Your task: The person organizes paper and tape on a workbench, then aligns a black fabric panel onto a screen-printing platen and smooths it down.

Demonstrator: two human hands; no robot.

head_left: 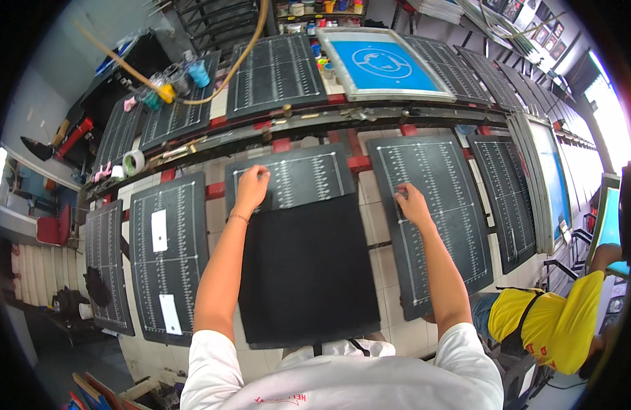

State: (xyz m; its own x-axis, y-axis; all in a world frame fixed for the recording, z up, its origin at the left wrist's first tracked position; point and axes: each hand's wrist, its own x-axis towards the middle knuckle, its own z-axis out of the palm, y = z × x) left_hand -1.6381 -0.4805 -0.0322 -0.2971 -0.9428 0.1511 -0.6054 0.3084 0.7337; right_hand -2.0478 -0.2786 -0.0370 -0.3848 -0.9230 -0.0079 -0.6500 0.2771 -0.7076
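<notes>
A black piece of fabric (308, 270) lies flat over the near part of a dark printing board (295, 169) with white ruler marks, right in front of me. My left hand (251, 188) hovers over the board's far left part, just beyond the fabric's edge. Its fingers are loosely bent, and nothing shows in them. Above the neighbouring marked board (442, 212) is my right hand (412, 203), clear of the fabric. Thumb and fingers there are curled but a little apart, with nothing visible between them.
Two white tags (159, 230) lie on the board to the left. Behind the rail stands a framed blue screen (387, 63). A tape roll (133, 162) and cups (198, 72) are at the back left. A person in a yellow shirt (554, 321) is close on the right.
</notes>
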